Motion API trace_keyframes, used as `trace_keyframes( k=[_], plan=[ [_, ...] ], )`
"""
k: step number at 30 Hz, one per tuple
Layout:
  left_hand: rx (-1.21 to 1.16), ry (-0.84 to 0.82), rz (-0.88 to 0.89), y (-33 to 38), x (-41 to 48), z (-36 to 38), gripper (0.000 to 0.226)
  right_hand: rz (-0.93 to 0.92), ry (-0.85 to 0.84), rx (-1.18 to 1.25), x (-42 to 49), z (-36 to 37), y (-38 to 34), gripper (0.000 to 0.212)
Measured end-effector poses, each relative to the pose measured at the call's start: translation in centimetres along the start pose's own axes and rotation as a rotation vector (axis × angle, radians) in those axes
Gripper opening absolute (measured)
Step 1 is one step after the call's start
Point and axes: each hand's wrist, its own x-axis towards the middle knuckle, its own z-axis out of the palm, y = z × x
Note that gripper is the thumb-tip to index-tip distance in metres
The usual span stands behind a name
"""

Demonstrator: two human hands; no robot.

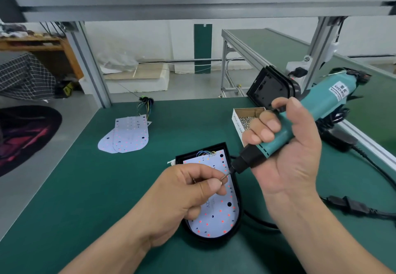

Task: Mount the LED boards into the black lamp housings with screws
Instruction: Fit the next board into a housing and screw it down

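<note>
Nearest the viewer, two bare forearms reach in over a wide green bench [85, 188]. The right hand [285, 149] is wrapped firmly around a teal electric screwdriver [317, 106], held at a slant with its bit [227, 173] pointing down and left. The left hand [188, 190] hovers over the work, thumb and forefinger pinched on a tiny screw [220, 184] right at the bit's tip. Beneath both hands a black lamp housing [239, 213] lies flat on the bench with a white LED board [216, 218] seated inside it, dotted with red LEDs, thin wires at its far end. A second housing [270, 89] stands propped behind the driver. Spare LED boards [126, 134] lie overlapped well to the left. An open cardboard box [236, 121] of screws sits just behind the right fingers. This looks like the fastening step, with the screw being loaded onto the bit. The next move likely calls for tipping the driver upright, finding a mounting hole in the board, and driving straight so the screw doesn't slip off or scratch the LEDs.
</note>
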Motion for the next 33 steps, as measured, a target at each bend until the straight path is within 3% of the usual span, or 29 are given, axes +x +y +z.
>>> trace_keyframes(
  k=[13, 21, 29, 33],
  plan=[
    [-0.067, 0.027, -0.031, -0.2, 0.0, 0.3, 0.014, -0.002, -0.043, -0.045, -0.2, 0.0, 0.0, 0.017],
    [0.042, 0.144, 0.055, -0.4, -0.1, 0.6, 0.015, -0.028, -0.089, -0.112, -0.4, 0.2, 0.3, 0.015],
    [0.107, 0.197, 0.119, -0.4, 0.0, 0.7, 0.018, 0.029, 0.117, -0.006, 0.1, -0.5, 1.1, 0.022],
    [0.101, 0.178, 0.112, -0.3, 0.0, 0.8, 0.023, 0.032, 0.137, 0.007, 0.1, -0.8, 1.6, 0.022]
  ],
)
